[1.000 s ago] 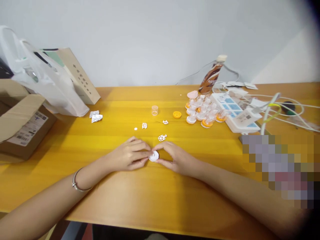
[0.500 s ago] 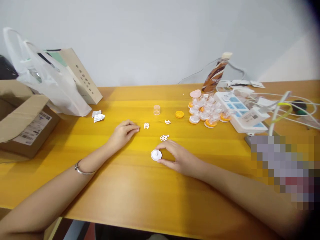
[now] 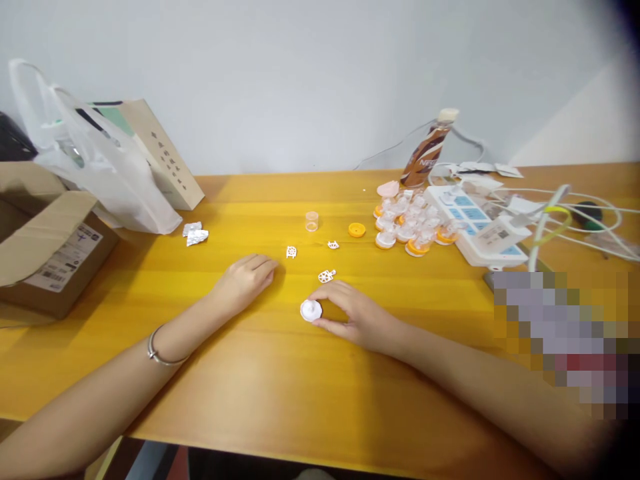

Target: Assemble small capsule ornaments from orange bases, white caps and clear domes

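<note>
Between the thumb and forefinger of my right hand (image 3: 357, 313) is a small white round piece (image 3: 311, 310) with a raised middle, held at its right edge on the table. My left hand (image 3: 246, 281) rests on the tabletop farther left, its fingers curled together; their undersides are hidden, so I cannot tell whether anything is in them. Just beyond my right fingers lies a white openwork piece (image 3: 327, 276). A white wheel-shaped piece (image 3: 291, 252) sits ahead of my left fingertips, and a smaller white piece (image 3: 333, 245) is to its right.
Behind these stand a clear cylinder (image 3: 312, 221) and an orange disc (image 3: 357, 230). Several clear-and-orange capsules (image 3: 407, 220) cluster beside a power strip (image 3: 475, 227) with cables. A bottle (image 3: 429, 150), cardboard box (image 3: 55, 257), plastic bag (image 3: 113, 173) and crumpled foil (image 3: 196, 235) surround the area.
My left hand has drawn back slightly toward me and turned over, its fingertips now tucked down. My right hand keeps the white round piece in nearly the same spot. The view has shifted slightly.
</note>
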### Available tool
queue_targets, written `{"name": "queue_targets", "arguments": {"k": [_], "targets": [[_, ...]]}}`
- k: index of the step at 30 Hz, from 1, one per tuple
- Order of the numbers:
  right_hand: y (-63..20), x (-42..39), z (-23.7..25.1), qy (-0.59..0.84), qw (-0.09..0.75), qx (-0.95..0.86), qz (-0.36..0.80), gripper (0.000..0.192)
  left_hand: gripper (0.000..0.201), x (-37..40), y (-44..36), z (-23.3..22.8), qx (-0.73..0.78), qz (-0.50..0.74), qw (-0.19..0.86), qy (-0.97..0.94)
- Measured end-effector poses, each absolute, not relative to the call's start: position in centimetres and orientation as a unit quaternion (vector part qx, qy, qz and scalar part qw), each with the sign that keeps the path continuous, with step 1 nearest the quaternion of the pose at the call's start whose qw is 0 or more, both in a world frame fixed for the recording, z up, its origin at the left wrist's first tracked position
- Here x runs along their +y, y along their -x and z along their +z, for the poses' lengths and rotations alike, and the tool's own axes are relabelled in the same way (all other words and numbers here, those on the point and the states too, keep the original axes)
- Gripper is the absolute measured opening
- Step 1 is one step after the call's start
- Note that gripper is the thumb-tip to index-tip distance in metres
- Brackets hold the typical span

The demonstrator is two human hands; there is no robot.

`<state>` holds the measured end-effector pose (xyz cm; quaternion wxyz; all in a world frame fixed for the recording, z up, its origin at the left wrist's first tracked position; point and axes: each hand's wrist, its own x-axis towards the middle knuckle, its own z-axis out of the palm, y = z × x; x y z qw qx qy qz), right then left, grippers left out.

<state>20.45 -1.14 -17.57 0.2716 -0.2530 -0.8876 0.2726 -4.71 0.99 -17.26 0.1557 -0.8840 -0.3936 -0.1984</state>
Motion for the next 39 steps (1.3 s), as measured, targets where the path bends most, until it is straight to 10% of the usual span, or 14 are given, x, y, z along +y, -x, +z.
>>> {"name": "queue_targets", "arguments": {"k": [39], "targets": [[-20.3, -1.0, -17.5, 0.229, 0.281, -0.895, 0.259, 0.015, 0.025, -3.2, 1.9, -16.4, -0.175, -0.195, 0.04, 0.964]]}}
